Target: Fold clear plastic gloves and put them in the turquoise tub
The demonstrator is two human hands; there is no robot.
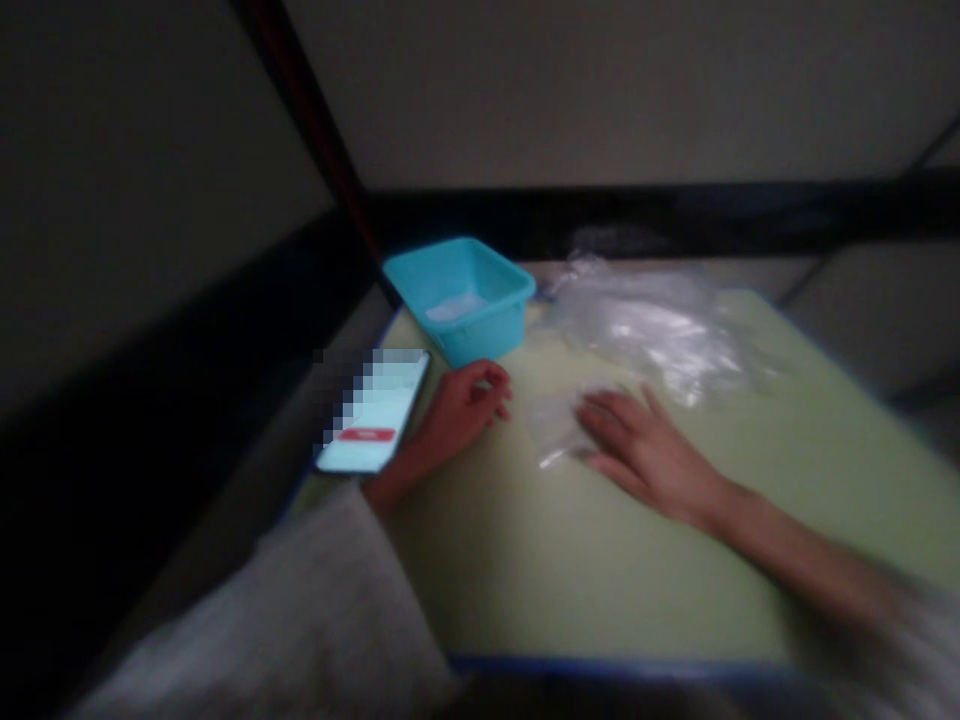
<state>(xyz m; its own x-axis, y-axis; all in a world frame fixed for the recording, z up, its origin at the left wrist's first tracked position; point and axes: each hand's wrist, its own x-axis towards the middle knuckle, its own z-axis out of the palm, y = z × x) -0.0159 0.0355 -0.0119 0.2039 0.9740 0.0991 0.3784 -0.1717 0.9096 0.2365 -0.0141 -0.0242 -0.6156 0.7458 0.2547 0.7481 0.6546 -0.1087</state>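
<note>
My right hand (649, 455) lies palm down on the table, fingers stretched out over the edge of a small clear plastic bag (556, 425). It touches the bag without visibly gripping it. To the left of the bag, my left hand (472, 400) rests near the table surface, just in front of a turquoise plastic basket (487, 330). Its fingers are loosely curled and a little apart, with nothing visible in them. Inside the basket lies something flat and whitish (455, 306), too blurred to name. Behind my right hand spreads a heap of clear plastic bags (660, 320).
A phone (367, 425) with a lit screen and a red button lies at the left table edge, beside my left forearm. The pale yellow-green table (585, 590) has a blue rim. Close behind it stands a wall (622, 100) with a dark band.
</note>
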